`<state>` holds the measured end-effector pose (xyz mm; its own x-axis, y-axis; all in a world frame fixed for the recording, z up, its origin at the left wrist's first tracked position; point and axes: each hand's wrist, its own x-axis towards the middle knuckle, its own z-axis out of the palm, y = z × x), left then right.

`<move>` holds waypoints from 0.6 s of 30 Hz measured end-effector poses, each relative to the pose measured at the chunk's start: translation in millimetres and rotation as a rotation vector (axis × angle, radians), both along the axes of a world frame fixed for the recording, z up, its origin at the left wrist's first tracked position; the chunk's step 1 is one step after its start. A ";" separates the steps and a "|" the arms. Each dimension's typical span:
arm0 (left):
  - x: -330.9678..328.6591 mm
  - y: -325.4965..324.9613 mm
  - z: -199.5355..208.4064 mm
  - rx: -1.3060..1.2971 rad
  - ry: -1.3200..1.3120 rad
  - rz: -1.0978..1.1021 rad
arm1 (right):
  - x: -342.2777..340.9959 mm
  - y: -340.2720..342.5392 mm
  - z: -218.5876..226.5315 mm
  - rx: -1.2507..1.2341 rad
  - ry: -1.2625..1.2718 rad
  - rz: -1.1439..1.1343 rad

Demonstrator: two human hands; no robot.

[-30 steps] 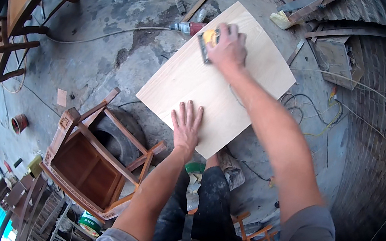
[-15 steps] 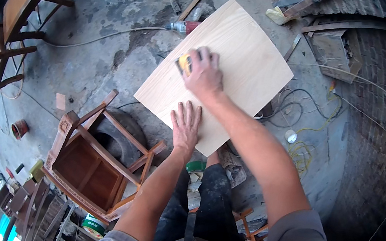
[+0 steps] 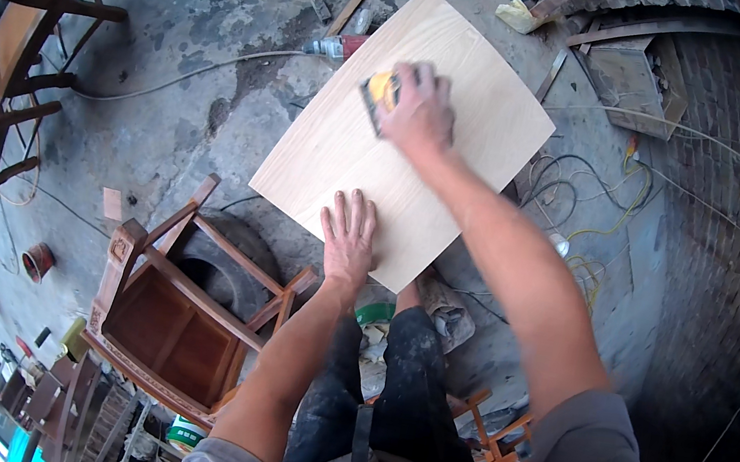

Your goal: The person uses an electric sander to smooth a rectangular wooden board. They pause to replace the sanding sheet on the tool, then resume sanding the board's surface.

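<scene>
A pale wooden board (image 3: 482,75) lies tilted in front of me, its near corner by my legs. My right hand (image 3: 420,108) is closed around a yellow-and-black sanding block (image 3: 380,92), which rests on the board left of its middle. Motion smears the right fingers a little. Near the board's lower left edge my left hand (image 3: 349,235) presses flat, fingers stretched out and holding nothing. What supports the board from beneath is hidden.
A carved wooden chair (image 3: 173,316) lies tipped at the lower left, beside a tire (image 3: 225,257). A red power tool (image 3: 341,46) touches the board's left side. Cables (image 3: 579,192) trail across the concrete at right. More chairs (image 3: 16,49) stand far left.
My right hand has moved the sanding block to the right across the board. The left hand stays flat near the same edge. The whole view has shifted slightly.
</scene>
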<state>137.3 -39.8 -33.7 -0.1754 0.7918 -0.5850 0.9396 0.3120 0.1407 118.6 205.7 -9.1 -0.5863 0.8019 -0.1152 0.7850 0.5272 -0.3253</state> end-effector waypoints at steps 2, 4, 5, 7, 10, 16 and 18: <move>-4.6 -13.0 -8.9 0.042 -0.012 -0.010 | 1.9 -38.9 -1.7 0.020 0.018 0.076; -6.4 -22.6 -8.3 0.056 -0.061 0.023 | 4.3 -75.2 -0.2 -0.077 0.056 0.146; -3.0 -30.3 -12.9 0.064 -0.022 0.008 | 3.9 -89.1 11.2 -0.147 0.021 0.180; 1.4 -36.1 -18.3 0.080 0.057 -0.026 | 6.8 -101.0 18.5 -0.281 -0.006 0.251; 9.1 -33.3 -18.1 0.017 0.057 0.005 | 14.8 -90.3 15.1 -0.191 0.027 0.185; 7.5 -31.6 -18.5 0.019 0.089 -0.014 | 39.1 8.7 3.3 -0.036 -0.035 -0.034; 6.5 -29.7 -13.7 0.016 0.072 -0.013 | 48.3 42.4 2.7 0.006 -0.040 -0.067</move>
